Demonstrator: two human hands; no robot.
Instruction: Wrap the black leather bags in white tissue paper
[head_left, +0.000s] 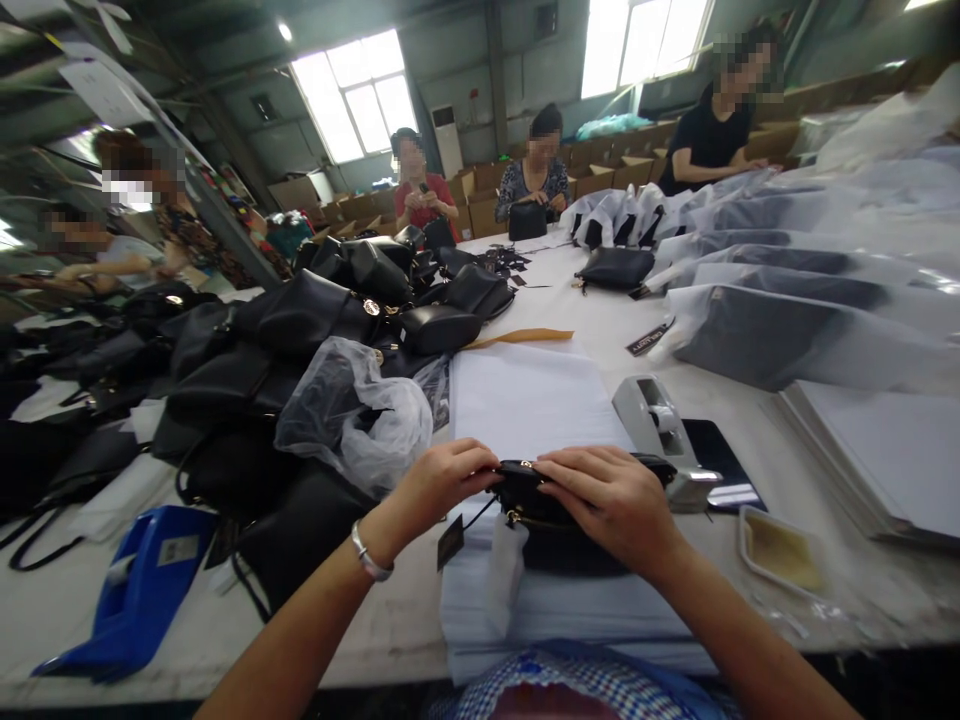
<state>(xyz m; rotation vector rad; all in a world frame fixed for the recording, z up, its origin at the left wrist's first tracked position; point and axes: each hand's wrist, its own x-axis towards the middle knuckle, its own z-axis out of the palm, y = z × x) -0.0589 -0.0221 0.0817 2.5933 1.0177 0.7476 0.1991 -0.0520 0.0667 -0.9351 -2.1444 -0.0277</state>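
Observation:
A small black bag (pixel 570 545) with a gold zip lies on a stack of white sheets (pixel 532 395) in front of me. My left hand (pixel 442 480) pinches the bag's top edge at its left end. My right hand (pixel 611 495) lies over the top edge further right, its fingers pressed together on the bag. A black tag (pixel 451 543) hangs from a cord at the bag's left side, and a translucent white wrap (pixel 507 575) hangs below the gold zip pull. The underside of the bag and both thumbs are mostly hidden.
Black bags (pixel 292 320) are heaped at the left, with crumpled clear plastic (pixel 360 410) and a blue tape dispenser (pixel 142 590). At the right are a grey dispenser (pixel 652 410), a dark phone (pixel 720 465), a small tray (pixel 784 550) and wrapped bags (pixel 772 330). Several people work beyond.

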